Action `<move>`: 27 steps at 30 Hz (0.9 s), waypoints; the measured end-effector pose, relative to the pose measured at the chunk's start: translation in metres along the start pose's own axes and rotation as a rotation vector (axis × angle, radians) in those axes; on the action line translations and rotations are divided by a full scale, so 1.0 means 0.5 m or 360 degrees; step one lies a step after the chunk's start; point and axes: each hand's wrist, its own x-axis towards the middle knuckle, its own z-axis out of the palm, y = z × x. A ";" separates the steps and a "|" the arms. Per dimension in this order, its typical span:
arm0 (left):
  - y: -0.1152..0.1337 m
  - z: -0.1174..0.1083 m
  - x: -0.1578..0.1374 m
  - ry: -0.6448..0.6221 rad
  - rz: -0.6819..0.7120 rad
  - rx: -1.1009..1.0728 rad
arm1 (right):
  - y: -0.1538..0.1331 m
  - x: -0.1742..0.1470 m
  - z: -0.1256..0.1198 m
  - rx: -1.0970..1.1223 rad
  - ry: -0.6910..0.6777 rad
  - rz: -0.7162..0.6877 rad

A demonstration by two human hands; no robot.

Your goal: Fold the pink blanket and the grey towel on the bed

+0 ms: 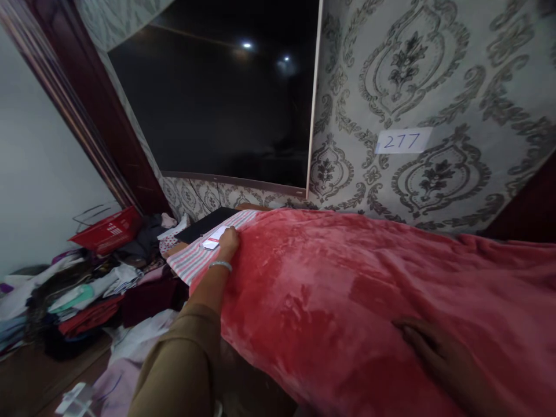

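Note:
A red plush blanket (313, 284) lies spread over a surface below the wall, with darker and lighter patches in its nap. At its left end is a striped pink, grey and white cloth (191, 260). My left hand (229, 242), a bracelet at the wrist, has its fingers curled at the right edge of a flat white rectangular thing with a red band (216, 238), over the striped cloth. Whether that thing is a phone or a card, I cannot tell. Low on the right, my right hand (430, 347) rests on the blanket, fingers stretched out, holding nothing.
A large dark screen (226, 98) hangs on the patterned wall, beside a paper (403, 141) marked 277. A black flat panel (207, 225) lies behind the striped cloth. At left are heaps of clothes (91, 313) and a red basket (108, 229).

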 end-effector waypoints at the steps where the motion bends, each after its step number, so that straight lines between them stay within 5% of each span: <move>1: -0.001 0.001 -0.002 -0.0006 0.0005 0.0003 | -0.002 0.000 -0.001 0.0004 -0.0003 0.0002; 12: -0.056 -0.006 -0.056 -0.0031 0.0051 0.0111 | -0.012 -0.001 -0.004 0.0078 -0.0032 0.0052; 17: -0.036 -0.014 -0.065 0.0062 0.0065 0.0111 | -0.016 0.002 -0.001 0.0092 -0.0023 0.0035; 21: 0.051 -0.013 -0.071 0.0193 0.0278 0.0028 | -0.015 0.006 0.015 0.0160 0.0011 -0.0023; 24: 0.164 0.003 -0.098 0.0245 0.0728 -0.0107 | -0.011 0.013 0.024 0.0208 0.0031 -0.0076; 27: 0.279 0.024 -0.151 0.0082 0.1064 -0.0142 | -0.007 0.020 0.026 0.0226 0.0013 -0.0095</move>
